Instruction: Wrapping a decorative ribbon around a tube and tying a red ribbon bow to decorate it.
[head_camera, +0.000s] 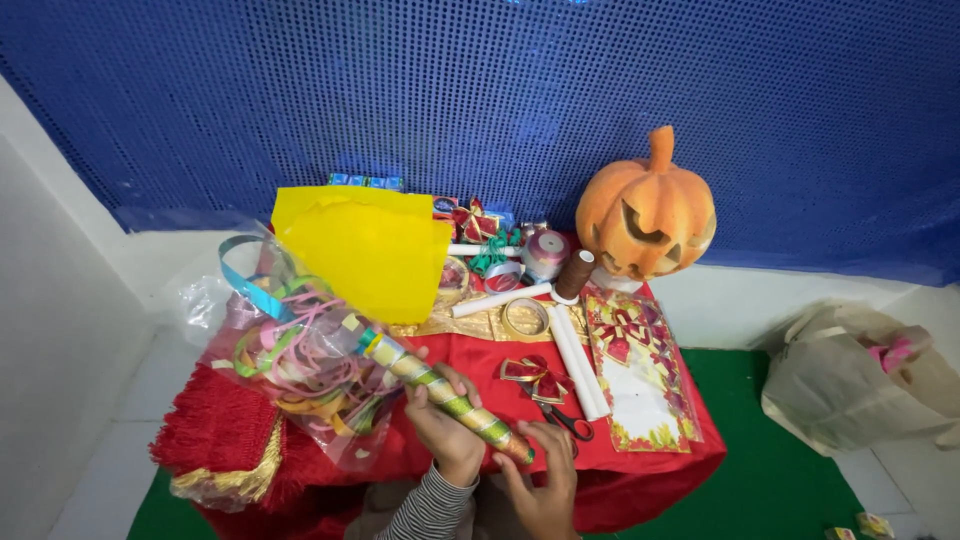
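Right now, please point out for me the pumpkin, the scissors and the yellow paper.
pumpkin (645, 210), head view, on its orange front above the carved mouth.
scissors (568, 421), head view, on the handles.
yellow paper (370, 250), head view, on the middle of the sheet.

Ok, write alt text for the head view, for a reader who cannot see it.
Two hands, left and right, hold a rolled tube of patterned paper over a red cloth. A yellow sheet, a bag of ribbons, scissors and an orange pumpkin lie around it.

Single head view looks steeply down and forward over the red-draped table (655, 470), close; blue mesh wall (500, 90) behind.
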